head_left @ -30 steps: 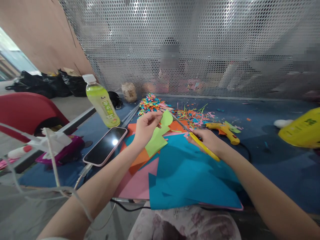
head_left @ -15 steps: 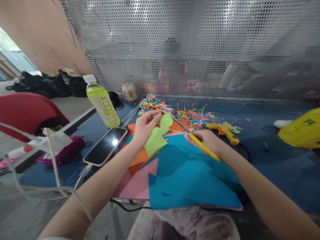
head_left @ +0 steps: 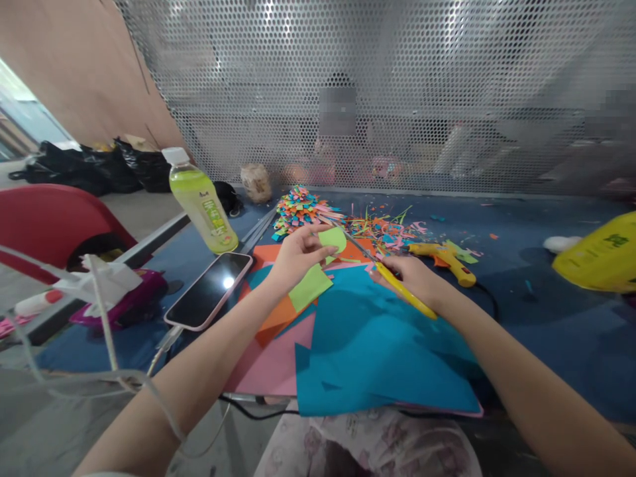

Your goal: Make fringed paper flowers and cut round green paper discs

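HEAD | L hand [head_left: 301,255] pinching lt-green paper piece [head_left: 334,240] abv orange sheet [head_left: 352,252] | R hand [head_left: 416,275] gripping yellow-hdl scissors [head_left: 392,278], blades [head_left: 360,246] just beside piece | btl [head_left: 203,207] + yellow container [head_left: 599,258]: lbl text prob. Chinese chars, too blurry to read

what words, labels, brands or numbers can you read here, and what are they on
No text reads clearly enough to quote.
Drink bottle: a small dark mark and label characters below it, too blurred to read.
Yellow package: green characters, too blurred to read.
Yellow-handled scissors: no lettering can be made out.
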